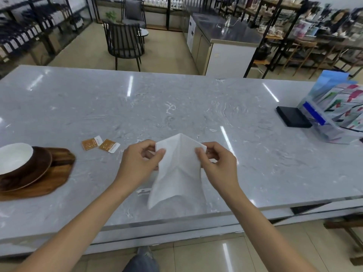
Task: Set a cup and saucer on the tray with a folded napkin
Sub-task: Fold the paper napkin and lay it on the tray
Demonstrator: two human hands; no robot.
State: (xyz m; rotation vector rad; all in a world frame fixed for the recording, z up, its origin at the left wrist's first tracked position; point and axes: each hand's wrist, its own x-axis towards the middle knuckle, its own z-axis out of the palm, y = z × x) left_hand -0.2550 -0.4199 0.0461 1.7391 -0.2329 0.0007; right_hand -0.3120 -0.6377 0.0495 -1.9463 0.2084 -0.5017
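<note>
Both hands are raised over the grey marbled stone counter (176,99), holding a white cloth napkin (176,169) between them. The left hand (137,163) pinches the napkin's upper left corner between thumb and curled fingers, and the right hand (218,163) pinches the upper right corner the same way — the cloth peaks in a soft ridge between the two grips and hangs down with its lower edge near or on the counter; which of the two cannot be told. At the far left of the counter lies a dark wooden tray (49,183) with a brown round wooden plate (39,169) on it, and a white ceramic saucer (13,158) rests tilted on that plate, partly cut off by the frame edge. Two small orange-and-white sachets (100,145) lie side by side on the counter between the tray and the left hand. Toward the right edge stands a clear brochure holder filled with colourful leaflets (334,107), with a flat black box (293,116) just beside it.
</note>
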